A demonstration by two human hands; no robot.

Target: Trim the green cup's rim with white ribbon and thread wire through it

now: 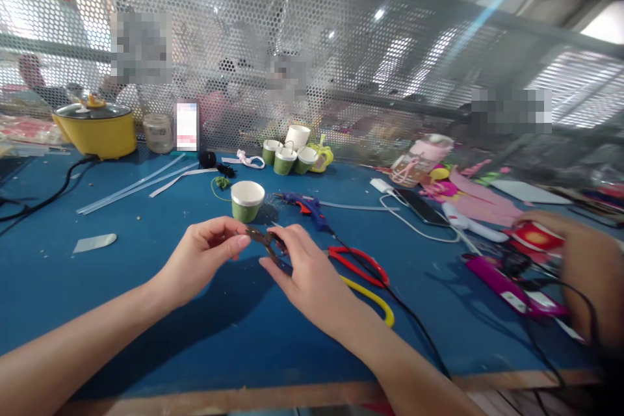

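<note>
My left hand (207, 253) is closed in a pinch at the dark, thin end of a small tool that looks like pliers (266, 240). Around its two handles, the fingers of my right hand (309, 270) are closed. Whether a tiny piece sits between the left fingertips is too small to tell. Just beyond both hands stands a small white paper cup (247, 200) with green wrapped around its lower part. A blue glue gun (307, 207) lies to the right of this cup. Red-handled scissors (361, 265) and a yellow handle (373, 302) lie beside my right forearm.
Several small cups (285, 159) stand by the perforated metal screen (341, 65). A yellow pot (100, 130), a jar (158, 133) and a lit phone (186, 125) are back left. At right, another person's arm (582, 260) is near a purple power strip (511, 286). Cords cross the blue table (160, 351).
</note>
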